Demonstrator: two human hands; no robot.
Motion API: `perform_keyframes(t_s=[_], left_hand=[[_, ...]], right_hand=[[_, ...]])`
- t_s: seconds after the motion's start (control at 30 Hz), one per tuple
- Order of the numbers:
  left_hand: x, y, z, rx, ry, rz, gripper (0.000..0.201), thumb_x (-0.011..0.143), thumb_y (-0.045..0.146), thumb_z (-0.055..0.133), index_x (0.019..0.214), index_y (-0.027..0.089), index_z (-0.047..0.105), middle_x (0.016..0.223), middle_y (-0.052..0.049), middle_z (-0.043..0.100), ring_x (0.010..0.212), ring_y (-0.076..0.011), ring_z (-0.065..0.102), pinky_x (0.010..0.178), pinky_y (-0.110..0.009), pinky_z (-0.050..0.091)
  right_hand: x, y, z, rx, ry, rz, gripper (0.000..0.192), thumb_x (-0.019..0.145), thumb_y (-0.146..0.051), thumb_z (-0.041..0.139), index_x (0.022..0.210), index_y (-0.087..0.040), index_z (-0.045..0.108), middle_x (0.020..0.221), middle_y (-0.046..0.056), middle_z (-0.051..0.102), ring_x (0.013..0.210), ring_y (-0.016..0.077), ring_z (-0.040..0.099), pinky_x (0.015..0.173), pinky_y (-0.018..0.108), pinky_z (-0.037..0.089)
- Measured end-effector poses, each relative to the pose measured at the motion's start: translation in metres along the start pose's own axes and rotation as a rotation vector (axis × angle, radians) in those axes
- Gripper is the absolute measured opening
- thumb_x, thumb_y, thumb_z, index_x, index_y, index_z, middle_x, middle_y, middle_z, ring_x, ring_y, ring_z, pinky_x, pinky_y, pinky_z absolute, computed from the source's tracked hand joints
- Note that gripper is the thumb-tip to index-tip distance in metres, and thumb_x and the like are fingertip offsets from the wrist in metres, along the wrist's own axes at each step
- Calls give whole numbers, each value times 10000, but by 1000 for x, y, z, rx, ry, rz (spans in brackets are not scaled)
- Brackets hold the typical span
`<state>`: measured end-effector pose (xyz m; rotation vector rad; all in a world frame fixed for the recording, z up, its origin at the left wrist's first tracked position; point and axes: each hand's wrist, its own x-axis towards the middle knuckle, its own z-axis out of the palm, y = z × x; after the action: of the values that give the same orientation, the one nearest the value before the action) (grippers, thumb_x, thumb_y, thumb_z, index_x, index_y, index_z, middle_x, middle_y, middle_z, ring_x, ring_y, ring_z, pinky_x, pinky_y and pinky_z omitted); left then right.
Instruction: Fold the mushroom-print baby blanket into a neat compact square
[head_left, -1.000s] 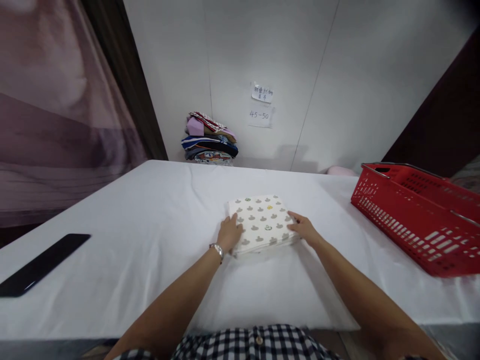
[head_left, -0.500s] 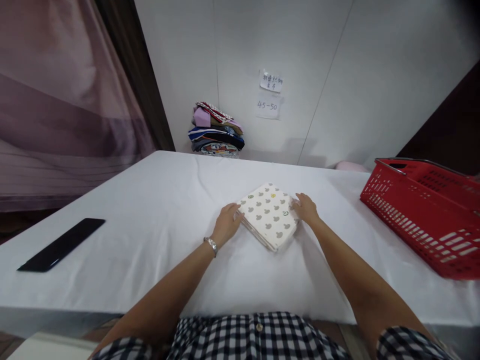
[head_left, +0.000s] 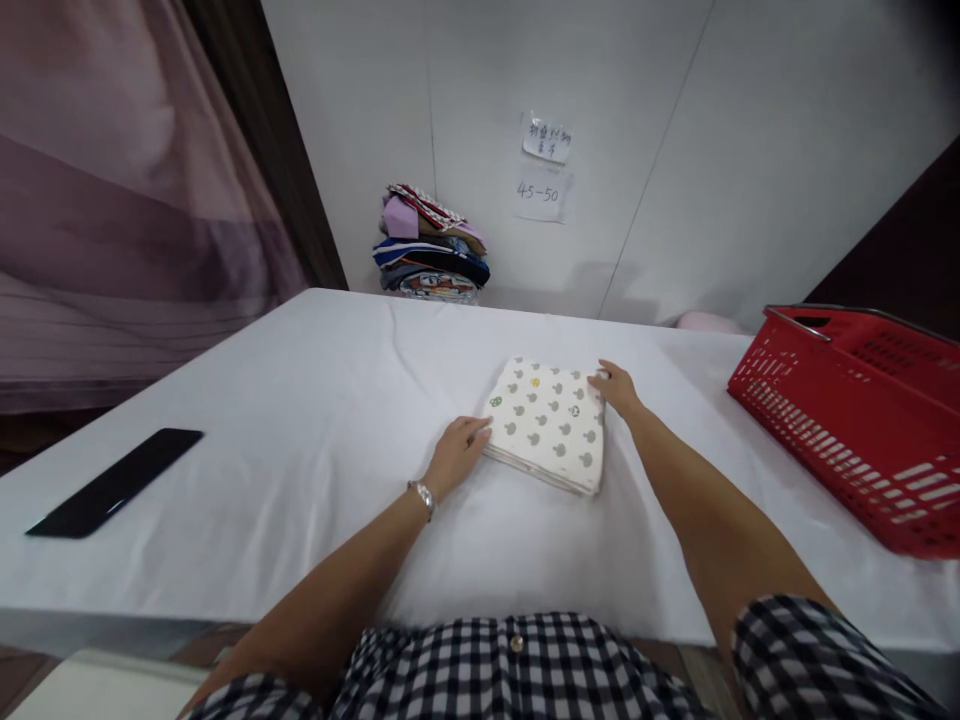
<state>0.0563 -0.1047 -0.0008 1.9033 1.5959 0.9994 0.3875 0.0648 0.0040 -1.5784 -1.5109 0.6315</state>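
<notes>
The folded white cloth (head_left: 551,430), printed with grey shapes, lay near the middle of the white-covered table (head_left: 247,450), its corners turned askew; the left hand (head_left: 457,455) was partly open, fingertips at the cloth's nine o'clock edge, though whether they pinched it could not be told; the right hand (head_left: 616,388) was also partly open, thumb and forefinger apart at the corner between one and two o'clock, its grip likewise unclear; from the cloth, a red basket (head_left: 847,440) stood at three o'clock, a black slab (head_left: 116,482) lay towards nine, and a stack of fabrics (head_left: 431,250) rose at eleven.
</notes>
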Motion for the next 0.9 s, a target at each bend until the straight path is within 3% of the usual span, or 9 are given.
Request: perform_keyframes(t_s=[0.1, 0.2, 0.37, 0.6, 0.7, 0.9], left_hand=[[-23, 11, 1, -26, -84, 53, 405, 858, 449, 490, 1209, 262, 566, 1062, -30, 566, 840, -144, 565, 793, -298, 487], [-29, 14, 2, 38, -40, 132, 406, 798, 403, 590, 1178, 260, 576, 1101, -36, 534, 956, -168, 546, 858, -311, 472], [-23, 11, 7, 118, 54, 285, 313, 796, 271, 578, 1106, 236, 594, 1127, -53, 522, 1043, -191, 512, 905, -341, 459], [-18, 16, 10, 182, 62, 394, 234, 781, 188, 537, 1006, 209, 597, 1076, -61, 558, 1023, -204, 520, 895, -358, 461], [-15, 17, 10, 206, 56, 421, 204, 786, 193, 527, 978, 208, 596, 1028, -57, 577, 1000, -210, 521, 875, -359, 460], [-14, 16, 8, 287, 67, 462, 161, 807, 209, 510, 946, 199, 590, 995, -69, 596, 971, -220, 518, 850, -370, 445]], right_hand=[[18, -20, 11, 106, 12, -83, 639, 649, -390, 714, 1225, -164, 551, 1267, 135, 549, 1169, 288, 503, 967, 450, 420], [13, -36, 14, 90, -31, -92, 568, 659, -387, 717, 1172, -177, 593, 1289, 132, 535, 1210, 304, 467, 999, 466, 388], [-52, -42, -5, 109, -69, -149, 374, 747, -365, 616, 1066, -172, 652, 1139, 98, 643, 1070, 255, 577, 950, 443, 433], [-175, -15, -38, -40, -17, -376, 269, 817, -326, 555, 1048, -233, 658, 1108, 64, 655, 1049, 215, 587, 929, 400, 461], [-195, -9, -35, -184, -18, -543, 293, 839, -278, 541, 1117, -241, 622, 1192, 80, 604, 1121, 214, 538, 964, 410, 444], [-187, -11, -22, -496, 11, -734, 294, 872, -150, 462, 1121, -189, 614, 1179, 104, 614, 1129, 230, 525, 954, 420, 434]])
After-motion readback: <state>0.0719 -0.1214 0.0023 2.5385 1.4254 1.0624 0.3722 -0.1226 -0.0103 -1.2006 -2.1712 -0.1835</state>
